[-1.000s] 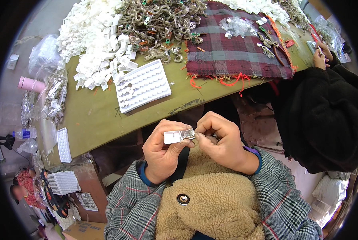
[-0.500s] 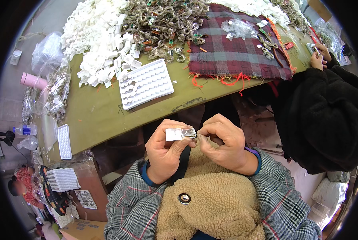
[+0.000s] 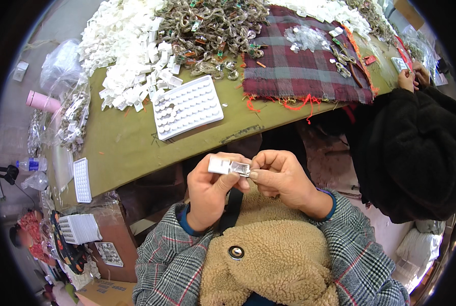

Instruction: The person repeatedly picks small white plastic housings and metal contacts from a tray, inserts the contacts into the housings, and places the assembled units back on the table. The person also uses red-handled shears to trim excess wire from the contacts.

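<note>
I see left hand (image 3: 206,193) pinching white case (image 3: 219,165) between hands; right hand (image 3: 281,178) pinched closed at clear end (image 3: 239,169), cannot tell on what; step seems fine end-work; next move wants steady left pinch.

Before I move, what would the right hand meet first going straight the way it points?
Most likely the clear end of the small white case in the left hand; the right hand is beside that end, contact unclear.
</note>
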Demonstrator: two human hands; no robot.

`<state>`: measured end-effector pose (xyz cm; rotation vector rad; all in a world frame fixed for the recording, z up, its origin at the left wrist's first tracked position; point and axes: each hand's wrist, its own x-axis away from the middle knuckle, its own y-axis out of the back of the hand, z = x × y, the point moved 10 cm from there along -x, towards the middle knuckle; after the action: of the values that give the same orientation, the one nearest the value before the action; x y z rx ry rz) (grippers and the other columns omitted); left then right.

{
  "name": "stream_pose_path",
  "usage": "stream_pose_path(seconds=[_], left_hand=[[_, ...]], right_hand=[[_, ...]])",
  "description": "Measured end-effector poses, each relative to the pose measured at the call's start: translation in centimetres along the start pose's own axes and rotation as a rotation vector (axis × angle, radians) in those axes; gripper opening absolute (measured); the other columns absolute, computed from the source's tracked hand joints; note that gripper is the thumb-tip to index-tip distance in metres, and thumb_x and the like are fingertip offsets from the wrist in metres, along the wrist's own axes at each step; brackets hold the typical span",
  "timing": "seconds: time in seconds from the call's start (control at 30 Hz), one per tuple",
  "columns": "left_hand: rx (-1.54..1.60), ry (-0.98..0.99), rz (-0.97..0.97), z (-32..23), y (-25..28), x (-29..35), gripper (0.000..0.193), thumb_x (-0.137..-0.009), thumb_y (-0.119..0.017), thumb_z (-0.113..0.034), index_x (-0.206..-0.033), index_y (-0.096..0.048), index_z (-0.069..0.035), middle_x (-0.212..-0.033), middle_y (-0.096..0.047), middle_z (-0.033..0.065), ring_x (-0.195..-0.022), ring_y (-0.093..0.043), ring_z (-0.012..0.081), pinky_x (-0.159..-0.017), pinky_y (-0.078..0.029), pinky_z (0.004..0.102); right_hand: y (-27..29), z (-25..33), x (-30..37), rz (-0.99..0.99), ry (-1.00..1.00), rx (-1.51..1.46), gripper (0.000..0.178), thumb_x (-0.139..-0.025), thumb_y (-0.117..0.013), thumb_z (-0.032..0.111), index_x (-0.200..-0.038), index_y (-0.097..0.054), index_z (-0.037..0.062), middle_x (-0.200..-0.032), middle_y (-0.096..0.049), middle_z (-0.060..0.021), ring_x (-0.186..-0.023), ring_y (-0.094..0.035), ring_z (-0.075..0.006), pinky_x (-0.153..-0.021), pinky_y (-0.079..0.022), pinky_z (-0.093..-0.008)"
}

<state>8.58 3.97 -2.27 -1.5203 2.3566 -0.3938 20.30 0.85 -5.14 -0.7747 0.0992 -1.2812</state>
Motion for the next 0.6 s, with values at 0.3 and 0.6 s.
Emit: stream_pose_path(seconds=[0.3, 0.6], left_hand=[[0.27, 0.337, -0.102, 3.4, 1.6, 0.5, 0.029, -0.102, -0.055, -0.015, -0.122, -0.061, 0.006, -0.098, -0.07, 0.0149, -0.078, -0.07, 0.0183, -0.069, -0.06, 0.0288], [0.073, 0.277, -0.065, 0.9, 2.9, 0.7, 0.028, -0.096, -0.063, -0.003, -0.123, -0.063, 0.006, -0.107, -0.07, 0.0115, -0.088, -0.07, 0.0159, -0.08, -0.06, 0.0284]], right_hand=[[-3.4, 7.3, 1.9, -0.16, 0.754, 0.962, 0.016, -0.079, -0.072, -0.005, -0.091, -0.063, -0.0013, -0.092, -0.063, -0.0119, -0.082, -0.064, -0.023, -0.074, -0.051, -0.0317], [-6.5, 6.7, -1.9, -0.122, 0.617, 1.136, 0.018, -0.077, -0.071, -0.003, -0.083, -0.055, 0.0006, -0.074, -0.057, -0.0141, -0.063, -0.062, -0.0266, -0.057, -0.051, -0.0339]])
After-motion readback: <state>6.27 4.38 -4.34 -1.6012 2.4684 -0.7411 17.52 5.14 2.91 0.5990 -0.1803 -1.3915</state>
